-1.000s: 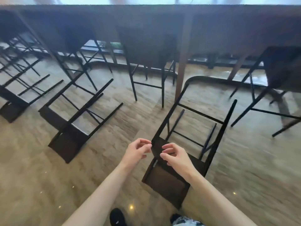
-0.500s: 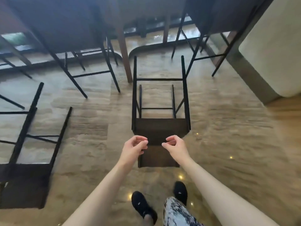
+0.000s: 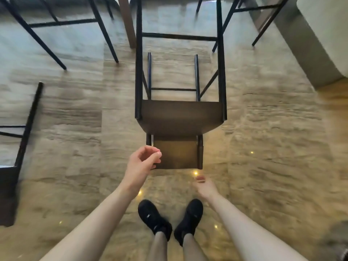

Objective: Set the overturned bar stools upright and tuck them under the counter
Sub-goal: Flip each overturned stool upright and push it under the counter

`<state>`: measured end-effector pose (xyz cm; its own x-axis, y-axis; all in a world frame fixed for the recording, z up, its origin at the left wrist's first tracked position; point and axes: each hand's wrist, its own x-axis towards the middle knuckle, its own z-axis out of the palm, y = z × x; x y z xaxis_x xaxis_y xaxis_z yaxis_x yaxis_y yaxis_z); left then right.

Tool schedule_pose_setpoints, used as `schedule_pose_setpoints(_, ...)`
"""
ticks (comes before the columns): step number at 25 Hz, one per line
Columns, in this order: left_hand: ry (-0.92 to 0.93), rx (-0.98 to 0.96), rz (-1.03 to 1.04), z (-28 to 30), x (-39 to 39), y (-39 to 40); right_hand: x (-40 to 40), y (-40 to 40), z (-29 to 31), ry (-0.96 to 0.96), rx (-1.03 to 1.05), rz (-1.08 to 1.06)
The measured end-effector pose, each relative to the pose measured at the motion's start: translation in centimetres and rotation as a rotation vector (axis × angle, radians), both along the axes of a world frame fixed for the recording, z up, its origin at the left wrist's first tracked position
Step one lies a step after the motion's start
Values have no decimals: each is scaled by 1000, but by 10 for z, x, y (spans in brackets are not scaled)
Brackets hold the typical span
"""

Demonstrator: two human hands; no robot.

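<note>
Left grip: the left hand (image 3: 141,164) is loosely curled, thumb and fingers bent toward each other with nothing between them; it hovers at the near left corner of the stool's backrest, and whether the fingertips touch the wood is unclear.
Right grip: the right hand (image 3: 204,186) hangs lower and nearer the body, fingers curled and blurred, grasping nothing, just short of the backrest's near edge.
Stool in front: the overturned stool (image 3: 180,117) lies on its back on the floor, straight ahead of both hands, the dark wooden seat standing on edge and the small backrest flat on the floor toward the feet.
Stool legs: four black metal legs with crossbars point away from the person, toward the desk.
Desk: only its brown wooden leg (image 3: 127,21) shows at the top, just left of the stool's far leg ends.
Upright stools: black legs of one stool (image 3: 62,21) stand at the upper left, and those of another (image 3: 254,10) at the upper right.
Second fallen stool: another stool (image 3: 20,132) lies at the left edge, partly cut off.
Floor: a glossy tan stone floor (image 3: 273,147) with small light reflections.
Feet: two black shoes (image 3: 169,219) stand between the forearms.
Wall: a pale curved wall (image 3: 327,31) fills the upper right.
</note>
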<state>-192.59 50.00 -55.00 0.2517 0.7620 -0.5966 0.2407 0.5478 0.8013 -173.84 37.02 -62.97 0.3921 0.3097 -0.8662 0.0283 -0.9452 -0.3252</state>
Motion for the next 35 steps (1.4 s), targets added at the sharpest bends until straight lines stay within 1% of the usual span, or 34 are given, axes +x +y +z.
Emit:
schedule_pose_setpoints(3,25,-14,-17,-56,7,2,3,-11,-49,-12,-32,-42)
schedule_pose_setpoints(8,76,-61,-18,-171,24,-9,20,-10,-153,-7,-70,-122)
schedule_pose_setpoints(11,110,-108,-17,-236,35,-19,42,-7,-211,-29,-88,-61)
schedule_pose_setpoints(13,134,-134,1,-293,44,-24,60,-8,-262,-62,-94,-32)
schedule_pose_setpoints(16,177,-161,7,-361,50,-33,78,-12,-323,-108,-86,-3)
schedule_pose_setpoints(21,232,-141,-58,-465,45,-47,100,-25,-415,-190,-79,-2)
schedule_pose_setpoints(23,267,-111,-84,-494,40,-42,111,-25,-441,-234,-69,2)
schedule_pose_setpoints(26,305,-53,-67,-525,31,-36,124,-18,-471,-290,-57,-15)
schedule_pose_setpoints(27,360,-11,-92,-533,27,-36,126,-15,-478,-300,-53,-15)
schedule_pose_setpoints(30,603,197,-172,-553,16,-41,124,-9,-501,-367,-53,-43)
schedule_pose_setpoints(32,734,310,-105,-561,11,-40,123,-9,-513,-428,-28,-82)
schedule_pose_setpoints(33,807,335,-52,-565,6,-37,122,-9,-517,-441,-7,-92)
schedule_pose_setpoints(34,863,317,-7,-571,2,-33,121,-9,-520,-445,11,-88)
schedule_pose_setpoints(35,875,248,30,-576,-1,-30,120,-10,-523,-453,19,-74)
